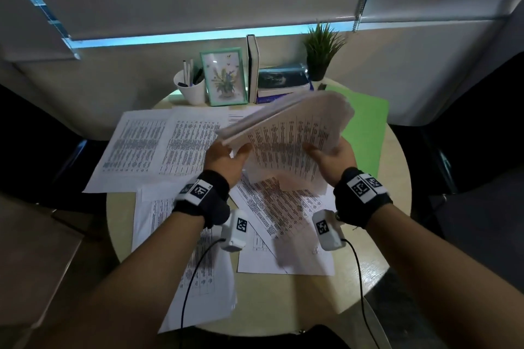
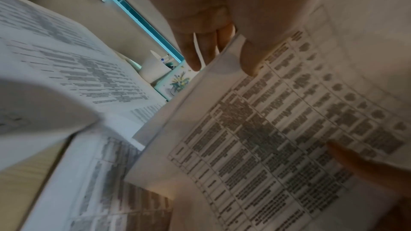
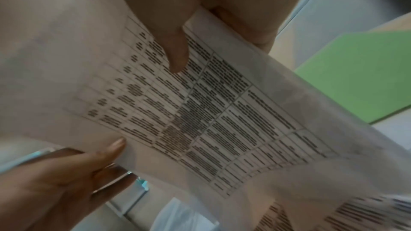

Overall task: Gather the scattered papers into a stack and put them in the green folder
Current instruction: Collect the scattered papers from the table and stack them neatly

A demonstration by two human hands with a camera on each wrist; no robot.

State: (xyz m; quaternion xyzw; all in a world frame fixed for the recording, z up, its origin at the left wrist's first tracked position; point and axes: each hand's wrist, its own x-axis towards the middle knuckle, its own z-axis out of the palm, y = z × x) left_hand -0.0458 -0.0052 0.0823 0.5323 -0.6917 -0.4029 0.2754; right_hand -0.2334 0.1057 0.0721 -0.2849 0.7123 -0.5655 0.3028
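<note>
A loose stack of printed papers (image 1: 289, 133) hangs tilted above the round table (image 1: 272, 300), held by both hands. My left hand (image 1: 226, 156) grips its left edge, thumb on top (image 2: 251, 59). My right hand (image 1: 331, 157) grips the right edge, thumb pressed on the printed sheet (image 3: 173, 53). The same stack fills the wrist views (image 2: 278, 138) (image 3: 211, 111). The green folder (image 1: 365, 127) lies flat at the table's right, behind the stack, also seen in the right wrist view (image 3: 360, 76). Several scattered papers lie on the table at left (image 1: 158, 144) and near me (image 1: 283, 224).
At the table's back stand a white pen cup (image 1: 191, 89), a green picture frame (image 1: 224, 79), an upright book (image 1: 252, 68), stacked books (image 1: 283, 81) and a potted plant (image 1: 321, 51). Wrist cables trail over the near papers (image 1: 195, 275).
</note>
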